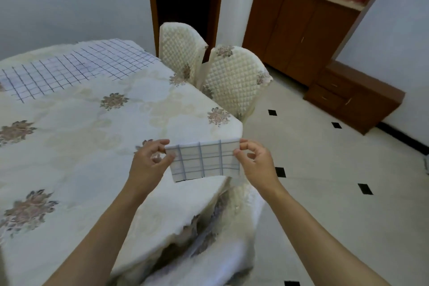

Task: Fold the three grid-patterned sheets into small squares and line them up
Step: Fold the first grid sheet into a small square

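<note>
A folded white sheet with a blue grid (203, 160) hangs in the air over the table's near right corner. My left hand (148, 162) pinches its upper left corner and my right hand (255, 162) pinches its upper right corner, stretching its top edge taut. A larger grid-patterned sheet (76, 67) lies spread flat at the far left of the table. No other grid sheet is in view.
The table wears a cream floral tablecloth (92, 134) that drapes over the corner. Two quilted chairs (234, 81) stand at its far right side. A wooden cabinet (301, 30) and a low drawer unit (352, 95) line the wall beyond a tiled floor.
</note>
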`<state>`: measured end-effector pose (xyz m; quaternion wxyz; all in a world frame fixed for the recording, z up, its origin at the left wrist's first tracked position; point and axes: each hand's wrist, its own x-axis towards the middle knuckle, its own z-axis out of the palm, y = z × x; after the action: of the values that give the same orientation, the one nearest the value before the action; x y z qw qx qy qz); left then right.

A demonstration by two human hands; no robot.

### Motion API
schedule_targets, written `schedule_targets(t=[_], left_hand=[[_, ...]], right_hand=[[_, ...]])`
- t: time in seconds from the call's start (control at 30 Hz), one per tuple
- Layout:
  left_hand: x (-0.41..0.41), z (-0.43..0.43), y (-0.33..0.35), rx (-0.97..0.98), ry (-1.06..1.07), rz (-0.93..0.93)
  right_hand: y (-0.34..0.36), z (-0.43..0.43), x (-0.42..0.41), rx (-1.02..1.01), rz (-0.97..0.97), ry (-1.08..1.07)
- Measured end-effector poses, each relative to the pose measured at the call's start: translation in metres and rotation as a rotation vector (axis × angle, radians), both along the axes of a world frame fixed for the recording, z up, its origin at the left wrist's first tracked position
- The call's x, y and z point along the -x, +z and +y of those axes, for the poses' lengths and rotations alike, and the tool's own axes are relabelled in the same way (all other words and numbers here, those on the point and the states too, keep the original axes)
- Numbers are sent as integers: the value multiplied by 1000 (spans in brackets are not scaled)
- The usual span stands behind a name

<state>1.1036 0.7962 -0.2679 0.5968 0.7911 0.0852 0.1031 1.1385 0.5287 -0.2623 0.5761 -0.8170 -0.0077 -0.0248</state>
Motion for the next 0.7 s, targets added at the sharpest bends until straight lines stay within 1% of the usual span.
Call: schedule_targets(t=[0.2,0.33,0.47,0.57,0.7], left_hand=[[-42,-21,6,20,103,43],[-69,-39,21,-2,171,18],[-95,-67,19,-41,248,26],[-114,-103,20,-75,336,20],[-136,-164,28,-54,482,27]], right_hand=[[-3,-18,-75,-27,-1,93],[-11,-26,-123,-113,36,152],[-16,-46,-166,-206,61,249],[-16,-73,-201,-254,80,344],[-8,-118,-247,-238,92,448]])
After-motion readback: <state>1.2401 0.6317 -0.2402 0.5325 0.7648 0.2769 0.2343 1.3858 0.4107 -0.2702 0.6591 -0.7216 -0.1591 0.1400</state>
